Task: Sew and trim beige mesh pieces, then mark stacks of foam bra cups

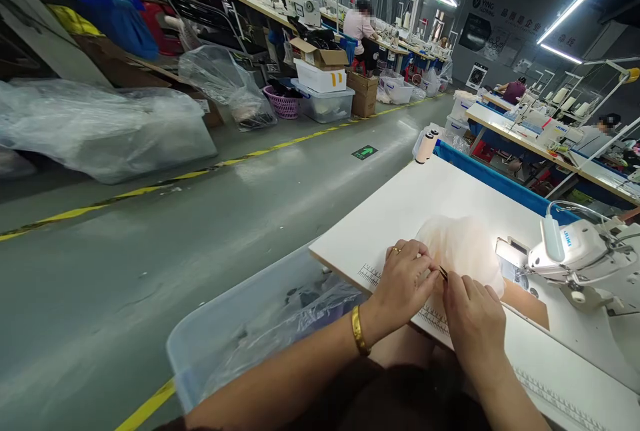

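Observation:
My left hand (406,282), with a ring and a gold bangle at the wrist, is curled with its fingertips pinching a small dark piece (443,273). My right hand (474,316) meets it from the right, fingers closed on the same piece. Both rest at the near edge of the white sewing table (400,204), over a printed ruler strip (431,316). A pale sheer fabric (463,244) lies bunched just beyond my fingers. The white sewing machine (580,261) stands to the right, with its lamp lit.
A clear plastic bin (240,331) with plastic-wrapped items sits at my left, beside the table. Thread cones (426,146) stand at the table's far corner. A grey aisle with yellow tape runs left, lined by bagged goods, boxes and other workers at machines.

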A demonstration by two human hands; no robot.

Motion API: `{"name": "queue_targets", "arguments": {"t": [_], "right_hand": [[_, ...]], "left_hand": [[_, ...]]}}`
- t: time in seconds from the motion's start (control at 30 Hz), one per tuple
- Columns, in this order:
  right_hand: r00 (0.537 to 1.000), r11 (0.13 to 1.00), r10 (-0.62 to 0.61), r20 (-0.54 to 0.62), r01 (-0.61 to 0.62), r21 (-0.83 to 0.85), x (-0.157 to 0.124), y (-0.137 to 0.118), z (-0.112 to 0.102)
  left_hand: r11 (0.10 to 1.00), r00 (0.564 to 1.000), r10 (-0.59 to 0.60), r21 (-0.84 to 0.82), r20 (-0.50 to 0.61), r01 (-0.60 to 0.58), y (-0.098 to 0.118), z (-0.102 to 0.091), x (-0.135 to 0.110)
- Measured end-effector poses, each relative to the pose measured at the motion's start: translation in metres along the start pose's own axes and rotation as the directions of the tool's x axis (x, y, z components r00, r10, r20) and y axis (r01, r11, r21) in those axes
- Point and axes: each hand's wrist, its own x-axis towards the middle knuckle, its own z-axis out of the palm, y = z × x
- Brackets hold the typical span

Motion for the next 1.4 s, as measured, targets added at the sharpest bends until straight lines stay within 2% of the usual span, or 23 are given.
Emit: {"name": "queue_targets", "arguments": {"t": [0.17,0.5,0.77,0.97,1.17,1.4], "right_hand": [[1.000,1.000,-0.005,-0.003,0.005,0.003,0.003,-0.001,0.003],[0.999,0.999,0.032,-0.020,-0.032,0.037,0.003,-0.001,-0.007],[0.999,1.000,0.015,-0.041,-0.015,-0.003,0.010,-0.003,0.003],[0.998,0.999,0.046,-0.045,-0.046,0.009,0.011,-0.003,0.006],[0.994,0.993,0.103,-0.023,-0.101,0.057,0.001,-0.002,-0.001],[0.997,0.995,0.081,0.000,-0.081,0.056,0.002,-0.007,-0.002]], "left_hand": [[1.000,1.000,-0.008,-0.005,0.016,0.008,-0.004,-0.001,-0.001],[0.999,1.000,-0.029,-0.032,0.001,0.029,-0.007,-0.003,-0.001],[0.999,1.000,-0.028,-0.046,0.006,0.028,-0.006,-0.002,-0.002],[0.990,0.991,-0.102,-0.095,0.081,0.109,-0.005,-0.005,0.000],[0.957,0.968,-0.222,-0.167,0.115,0.239,-0.007,-0.006,0.004],[0.966,0.976,-0.193,-0.153,0.104,0.208,-0.006,-0.005,0.001]]}}
